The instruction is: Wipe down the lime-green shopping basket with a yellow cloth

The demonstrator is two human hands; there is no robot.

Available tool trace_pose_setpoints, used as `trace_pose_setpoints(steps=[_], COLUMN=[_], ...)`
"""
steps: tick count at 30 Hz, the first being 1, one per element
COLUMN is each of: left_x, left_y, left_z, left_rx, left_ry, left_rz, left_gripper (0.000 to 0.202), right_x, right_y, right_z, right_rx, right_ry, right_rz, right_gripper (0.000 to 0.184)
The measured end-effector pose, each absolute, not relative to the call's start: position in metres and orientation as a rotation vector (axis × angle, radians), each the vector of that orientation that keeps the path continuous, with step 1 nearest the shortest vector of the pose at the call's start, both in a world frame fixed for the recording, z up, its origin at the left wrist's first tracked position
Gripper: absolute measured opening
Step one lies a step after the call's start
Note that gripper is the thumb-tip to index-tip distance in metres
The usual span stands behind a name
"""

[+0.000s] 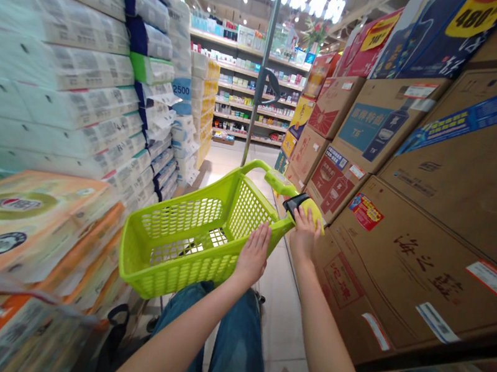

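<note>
Left hand (253, 253) open on the lime-green shopping cart rim (279, 232), right hand (303, 235) closed around its yellow grip (313, 212) (a pushing hold).

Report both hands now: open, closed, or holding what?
Left hand: open, fingers extended, resting on the rim of the lime-green shopping cart.
Right hand: closed, holding the cart's yellow handle grip.
</note>
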State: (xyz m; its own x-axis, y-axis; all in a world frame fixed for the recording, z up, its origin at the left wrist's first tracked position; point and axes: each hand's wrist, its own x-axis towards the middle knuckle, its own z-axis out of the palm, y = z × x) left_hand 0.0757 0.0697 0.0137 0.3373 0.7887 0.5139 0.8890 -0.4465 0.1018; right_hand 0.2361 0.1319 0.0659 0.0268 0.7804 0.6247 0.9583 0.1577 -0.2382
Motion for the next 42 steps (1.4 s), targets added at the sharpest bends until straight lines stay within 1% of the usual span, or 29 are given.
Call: trace_pose_setpoints(steps=[3,6,10,15,19,27,29,33,35,39,42], left_x=[0.077,0.078,0.078,0.075,0.074,0.077,0.078,0.079,0.078,0.077,0.077], left_y=[0.072,0.074,0.072,0.069,0.069,0.07,0.071,0.073,0.074,0.073,0.071], left_z=[0.01,0.009,0.012,0.017,0.017,0.011,0.01,0.008,0.008,0.01,0.014], left_rx=[-2.39,-2.371,-2.377,-2.419,-2.428,-2.405,-2.396,-2.361,-2.361,-2.371,-2.393], left_ry=[-1.53,-1.542,-1.536,-1.519,-1.52,-1.529,-1.537,-1.544,-1.535,-1.548,-1.538], left_rz=[-0.753,-0.759,-0.778,-0.785,-0.772,-0.805,-0.806,-0.794,-0.79,-0.773,-0.758], left_gripper=[0.087,0.079,0.087,0.097,0.095,0.099,0.095,0.08,0.078,0.085,0.094], right_x=[0.204,0.194,0.22,0.251,0.253,0.22,0.207,0.186,0.185,0.214,0.245], right_y=[0.111,0.097,0.105,0.132,0.143,0.127,0.119,0.103,0.099,0.109,0.13], right_z=[0.048,0.041,0.056,0.078,0.082,0.058,0.051,0.04,0.038,0.051,0.07], right_rx=[-1.616,-1.513,-1.456,-1.564,-1.6,-1.627,-1.613,-1.551,-1.512,-1.399,-1.448], right_ry=[-1.835,-1.955,-2.061,-1.919,-1.823,-1.76,-1.78,-1.823,-1.848,-2.012,-1.973], right_rz=[-0.357,-0.361,-0.383,-0.353,-0.309,-0.298,-0.297,-0.305,-0.324,-0.349,-0.326], right_gripper=[0.064,0.067,0.069,0.064,0.055,0.061,0.061,0.058,0.058,0.063,0.063])
